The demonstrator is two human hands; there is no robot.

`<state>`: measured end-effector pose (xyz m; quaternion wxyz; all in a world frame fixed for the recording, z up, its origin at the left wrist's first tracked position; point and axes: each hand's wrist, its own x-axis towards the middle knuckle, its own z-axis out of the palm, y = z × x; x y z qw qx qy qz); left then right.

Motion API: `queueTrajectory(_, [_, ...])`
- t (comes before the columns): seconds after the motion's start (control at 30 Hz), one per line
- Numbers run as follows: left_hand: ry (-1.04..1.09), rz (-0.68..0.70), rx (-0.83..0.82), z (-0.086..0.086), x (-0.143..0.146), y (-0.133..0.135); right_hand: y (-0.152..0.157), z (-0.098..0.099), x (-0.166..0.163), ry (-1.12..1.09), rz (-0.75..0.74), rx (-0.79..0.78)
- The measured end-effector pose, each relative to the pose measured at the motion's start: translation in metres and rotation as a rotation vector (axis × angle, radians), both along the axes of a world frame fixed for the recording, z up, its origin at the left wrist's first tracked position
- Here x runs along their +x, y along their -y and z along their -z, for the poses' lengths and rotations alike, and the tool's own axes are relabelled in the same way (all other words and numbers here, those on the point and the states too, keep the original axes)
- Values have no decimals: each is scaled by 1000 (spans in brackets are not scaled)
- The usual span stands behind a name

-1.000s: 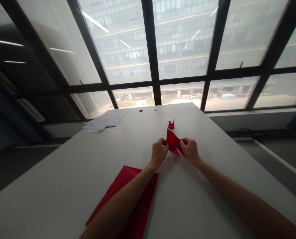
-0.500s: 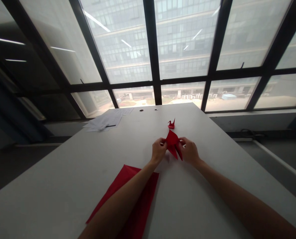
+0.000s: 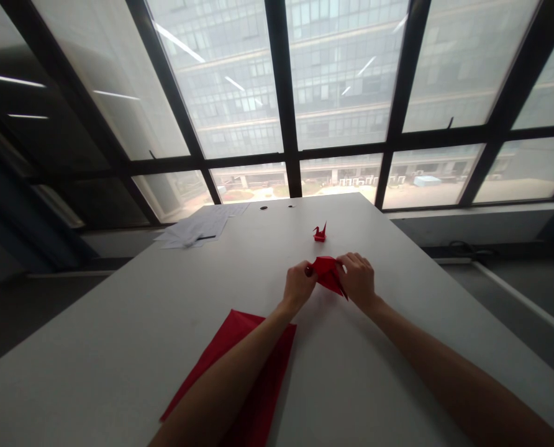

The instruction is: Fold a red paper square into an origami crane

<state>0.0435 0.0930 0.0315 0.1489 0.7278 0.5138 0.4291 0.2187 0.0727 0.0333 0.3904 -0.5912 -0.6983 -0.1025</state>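
Between my two hands is a partly folded piece of red origami paper (image 3: 327, 269), its pointed end aimed down and to the right. My left hand (image 3: 300, 284) pinches its left side, fingers closed. On the opposite edge, my right hand (image 3: 358, 279) grips it with curled fingers that partly cover the folds. A small finished red paper crane (image 3: 320, 233) stands upright on the table just beyond, apart from both hands. Larger red paper (image 3: 230, 338) lies flat beneath my left forearm, which hides part of it.
White papers (image 3: 195, 225) are spread at the far left of the white table (image 3: 132, 347), with a dark pen (image 3: 207, 237) on them. Two holes pierce the tabletop near its far edge. Tall dark-framed windows rise behind it.
The folded paper has tilted and its raised top point has come down, so it looks flatter. Its two lower points sit closer together. Both hands still hold it.
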Motion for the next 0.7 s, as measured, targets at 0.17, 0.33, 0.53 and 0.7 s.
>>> queueTrajectory(0.17, [-32, -6, 36, -2, -7, -4, -6, 9, 2, -164, -41, -155])
queueTrajectory(0.33, [-56, 21, 80, -8, -13, -4, -17, 9, 9, -351, -163, -301])
queueTrajectory(0.53, [24, 68, 71, -8, -12, -9, -27, -6, 28, -416, -292, -365])
queueTrajectory(0.7, [282, 116, -48, -4, 0, -6, -35, -10, 37, -598, -256, -362])
